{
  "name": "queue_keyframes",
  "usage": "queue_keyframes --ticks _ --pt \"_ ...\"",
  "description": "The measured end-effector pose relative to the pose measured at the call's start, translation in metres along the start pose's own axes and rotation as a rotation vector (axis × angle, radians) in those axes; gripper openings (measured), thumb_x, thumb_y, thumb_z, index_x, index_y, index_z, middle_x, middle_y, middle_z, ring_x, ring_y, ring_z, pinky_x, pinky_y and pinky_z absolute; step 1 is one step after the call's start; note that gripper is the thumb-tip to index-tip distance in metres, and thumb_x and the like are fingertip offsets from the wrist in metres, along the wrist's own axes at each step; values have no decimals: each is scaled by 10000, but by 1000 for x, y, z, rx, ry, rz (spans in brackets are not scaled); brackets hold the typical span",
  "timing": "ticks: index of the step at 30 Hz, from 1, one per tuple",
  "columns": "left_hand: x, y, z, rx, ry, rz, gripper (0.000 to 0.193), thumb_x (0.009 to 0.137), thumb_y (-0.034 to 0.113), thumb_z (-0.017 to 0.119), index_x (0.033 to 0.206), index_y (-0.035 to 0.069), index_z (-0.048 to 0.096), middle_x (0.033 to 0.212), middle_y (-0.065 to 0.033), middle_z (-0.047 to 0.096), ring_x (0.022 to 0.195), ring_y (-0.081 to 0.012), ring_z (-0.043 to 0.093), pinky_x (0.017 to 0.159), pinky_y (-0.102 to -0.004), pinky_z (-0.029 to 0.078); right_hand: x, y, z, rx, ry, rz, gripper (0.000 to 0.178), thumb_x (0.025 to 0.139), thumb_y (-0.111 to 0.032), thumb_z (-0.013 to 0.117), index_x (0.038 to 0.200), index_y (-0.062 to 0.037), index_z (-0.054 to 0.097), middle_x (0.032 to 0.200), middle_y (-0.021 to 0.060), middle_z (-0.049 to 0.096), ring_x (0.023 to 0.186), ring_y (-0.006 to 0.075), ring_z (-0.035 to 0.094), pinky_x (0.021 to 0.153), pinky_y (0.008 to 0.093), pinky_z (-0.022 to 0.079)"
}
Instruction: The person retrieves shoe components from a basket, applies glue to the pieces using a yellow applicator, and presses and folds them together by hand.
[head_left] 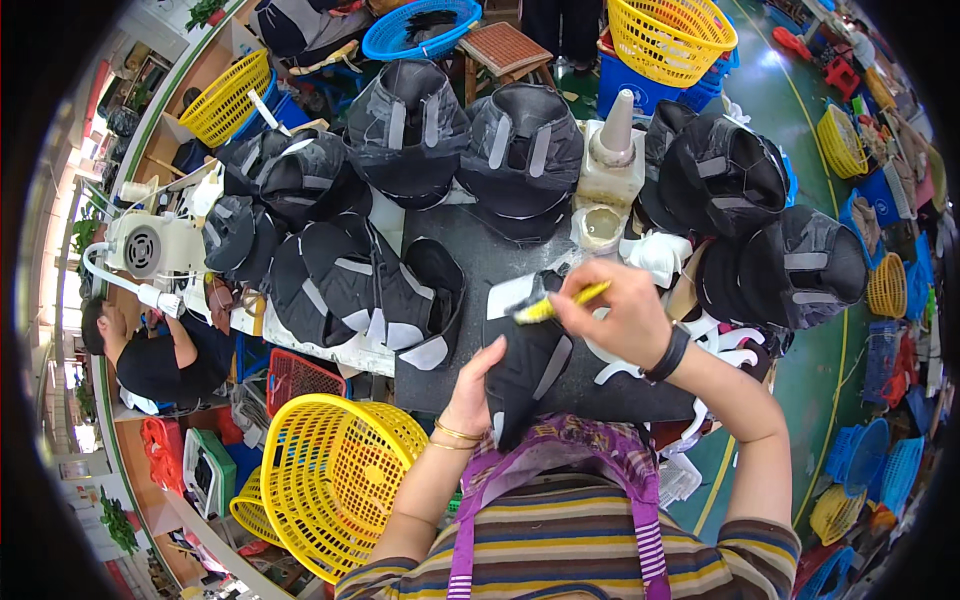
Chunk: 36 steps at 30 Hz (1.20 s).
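Observation:
In my right hand is a yellow-handled brush, gripped between thumb and fingers. Its bristles meet a white patch at the far end of a black shoe upper. That upper lies on the dark work board in front of me, a grey strip along its right side. My left hand holds the upper's left edge, thumb raised and the other fingers mostly hidden. Just beyond my right hand stand a small open pot and a pale container with a cone-shaped top.
Several black shoe uppers ring the board. White curved pieces lie to the right. A yellow basket stands below the table's left edge. At the left, a white machine adjoins the table, with another person beyond.

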<state>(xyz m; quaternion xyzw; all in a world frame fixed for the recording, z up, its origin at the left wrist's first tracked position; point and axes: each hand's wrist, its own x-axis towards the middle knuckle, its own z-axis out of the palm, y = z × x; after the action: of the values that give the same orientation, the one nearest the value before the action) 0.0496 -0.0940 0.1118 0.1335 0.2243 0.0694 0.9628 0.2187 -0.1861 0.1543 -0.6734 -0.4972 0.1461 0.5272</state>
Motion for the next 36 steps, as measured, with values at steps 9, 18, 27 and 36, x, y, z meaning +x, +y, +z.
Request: queue_keyframes --ticks 9,18,27,36 --pt "38 0 -104 -289 167 -176 378 899 295 434 1113 -2 530 1108 -141 574 1011 -249 558 897 -382 434 21 144 -31 -515 242 130 390 764 -296 636 647 70 572 609 224 573 519 304 584 489 362 448" --pt "13 12 -45 -240 87 -51 384 905 336 414 1100 29 536 1064 -101 593 983 -214 568 869 -352 445 3 33 -7 282 -234 -95 123 739 -49 564 828 24 522 842 122 595 776 170 599 661 294 485" --pt "-18 -15 -55 -76 -108 47 552 845 325 552 1280 44 360 1221 -83 482 1098 -221 492 937 -359 394 -19 33 18 -19 -345 -60 194 685 -42 631 846 -24 524 823 115 588 739 263 597 666 304 477" --pt "-10 2 -101 250 42 140 666 627 -65 424 1286 6 355 1182 -96 497 1071 -171 491 898 -294 403 24 154 -21 -494 249 129 210 783 -175 605 694 12 571 565 106 570 487 185 561 468 290 416"
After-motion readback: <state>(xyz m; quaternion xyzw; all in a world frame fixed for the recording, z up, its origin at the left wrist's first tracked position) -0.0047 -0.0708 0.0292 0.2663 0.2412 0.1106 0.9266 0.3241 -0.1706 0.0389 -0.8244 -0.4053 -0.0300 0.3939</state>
